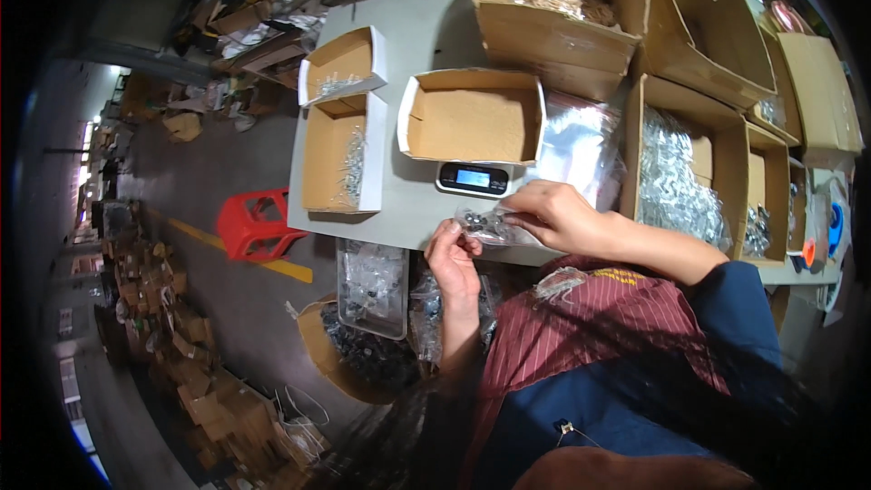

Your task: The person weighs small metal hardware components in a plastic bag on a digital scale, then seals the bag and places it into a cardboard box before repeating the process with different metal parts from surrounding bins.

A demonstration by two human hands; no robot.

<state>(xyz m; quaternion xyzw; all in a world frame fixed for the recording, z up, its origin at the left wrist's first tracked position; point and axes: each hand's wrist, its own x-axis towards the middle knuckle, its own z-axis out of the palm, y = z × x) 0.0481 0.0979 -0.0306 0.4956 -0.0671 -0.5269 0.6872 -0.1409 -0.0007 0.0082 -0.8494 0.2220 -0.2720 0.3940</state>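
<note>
Between my hands, at the table's front edge, is a small clear plastic bag [491, 230] with small dark metal-looking parts inside. My left hand [454, 259] pinches the bag's left end with thumb and fingers. Its right end is gripped by my right hand [561, 216], whose fingers curl down over the plastic. Just beyond the bag stands a small white digital scale [473, 179] with a lit display. A white-edged cardboard tray [472, 115] rests on the scale, with nothing seen inside it.
Two cardboard trays [328, 156] with screws or similar pieces stand at left. Flat clear bags [576, 147] lie right of the scale. Larger boxes, one holding many small filled bags [676, 177], line the right. Below the table edge are a grey bin [372, 286] and a red stool [257, 225].
</note>
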